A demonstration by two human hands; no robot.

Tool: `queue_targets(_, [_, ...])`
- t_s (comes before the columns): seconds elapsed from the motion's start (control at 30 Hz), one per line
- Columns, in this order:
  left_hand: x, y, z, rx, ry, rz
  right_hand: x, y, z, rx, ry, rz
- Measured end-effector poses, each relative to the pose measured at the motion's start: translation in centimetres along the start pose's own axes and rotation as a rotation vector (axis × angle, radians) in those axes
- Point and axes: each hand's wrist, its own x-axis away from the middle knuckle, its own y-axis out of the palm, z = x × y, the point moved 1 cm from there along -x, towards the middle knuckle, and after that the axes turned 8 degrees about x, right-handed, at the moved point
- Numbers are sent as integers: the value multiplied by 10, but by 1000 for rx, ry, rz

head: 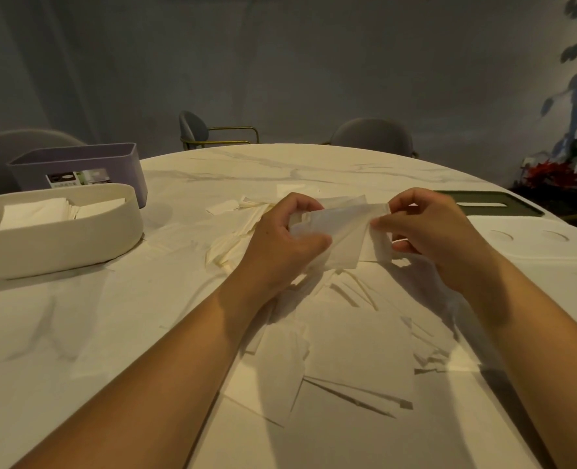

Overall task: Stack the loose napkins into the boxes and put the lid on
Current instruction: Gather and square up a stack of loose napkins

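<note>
Both my hands hold a thin white napkin (343, 228) up over the table's middle. My left hand (282, 245) grips its left end with curled fingers and thumb. My right hand (425, 231) pinches its right edge. Under and around them several loose napkins (341, 353) lie scattered on the white marble table (77, 333). At the left stands a cream oval box (60, 245) with folded napkins inside. Behind it stands a purple box (84, 164) with a label. A dark green lid (490, 203) with a slot lies flat at the far right.
A white lid (551, 245) with round dimples lies at the right edge. Grey chairs (209, 130) stand behind the table, and one at the far left. A plant with red flowers (551, 174) is at the right by the wall.
</note>
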Motion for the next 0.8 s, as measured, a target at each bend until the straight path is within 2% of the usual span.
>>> queue_targets(0.1, [0, 0, 0, 24, -11, -10, 0, 0, 0, -38, 41, -59])
queue_targets(0.27, [-2, -1, -2, 86, -31, -23, 0, -8, 0, -311, 230, -101])
queue_targets(0.43, [-6, -1, -5, 56, -64, 28, -6, -20, 1, -407, 400, 125])
queue_targets(0.53, [-6, 1, -6, -39, -53, 89, -4, -29, 3, -579, 365, 306])
queue_targets(0.6, [-7, 3, -6, -74, -68, 142, -4, -35, 2, -613, 326, 424])
queue_targets(0.73, [-8, 4, -3, -51, -90, 225, -1, -25, -5, -441, 144, 549])
queue_targets(0.8, [-8, 5, -1, -38, -93, 239, 5, -10, -11, -299, -2, 550])
